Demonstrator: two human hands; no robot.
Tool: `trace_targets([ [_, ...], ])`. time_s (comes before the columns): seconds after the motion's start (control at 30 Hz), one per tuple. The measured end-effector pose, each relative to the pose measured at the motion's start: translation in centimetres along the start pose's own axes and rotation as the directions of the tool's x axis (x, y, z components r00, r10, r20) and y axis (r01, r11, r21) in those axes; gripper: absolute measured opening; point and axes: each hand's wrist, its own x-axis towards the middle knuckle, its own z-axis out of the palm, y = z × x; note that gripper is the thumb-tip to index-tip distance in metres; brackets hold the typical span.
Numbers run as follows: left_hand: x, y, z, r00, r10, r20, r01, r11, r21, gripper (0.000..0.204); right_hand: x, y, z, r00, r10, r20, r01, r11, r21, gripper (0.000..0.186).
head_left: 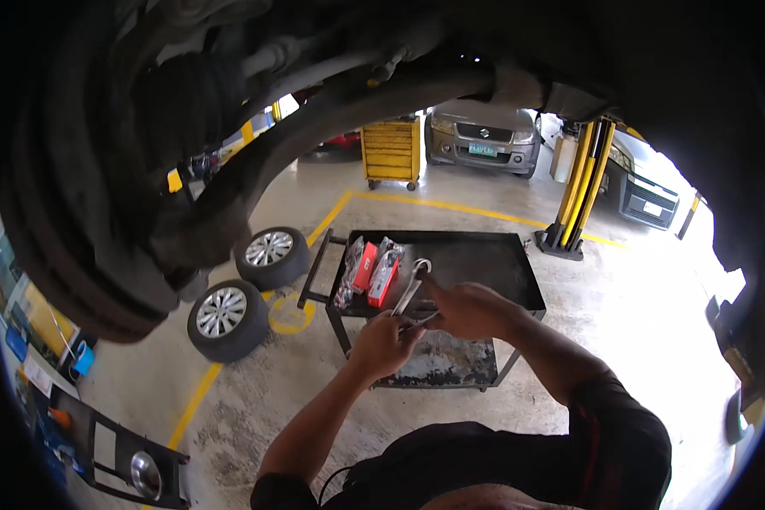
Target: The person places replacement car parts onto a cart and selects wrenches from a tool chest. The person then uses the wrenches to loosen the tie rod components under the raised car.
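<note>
I have the left hand [381, 347] closed around a long silver metal wrench [409, 294] pointing forward; the right hand [470, 311] is bent just beside it, its grip unclear to me. Ahead-left, red-and-white cardboard boxes [383, 282] lie on a black metal cart [484, 263]; farther left I see two silver-spoked, black-tyred wheels [221, 312].

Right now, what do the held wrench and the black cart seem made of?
The wrench: probably steel with a polished finish, given its bright silvery shine. The cart: likely black-painted metal, since its lower shelf shows patchy, worn paint.
</note>
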Motion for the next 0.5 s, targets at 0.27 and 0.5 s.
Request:
trace_targets([
  [0.27,9.8,9.2,-11.1,0.732,0.464,-0.499,-0.225,0.856,0.466,0.043,-10.0,3.9,-14.2,0.464,0.123,-0.878,-0.065,0.992,0.104,0.027],
  [0.5,18.2,10.9,-19.1,0.493,0.452,-0.743,-0.067,0.872,0.485,0.047,-3.6,5.6,-20.1,0.162,-0.063,-0.985,-0.085,0.993,-0.078,0.022],
])
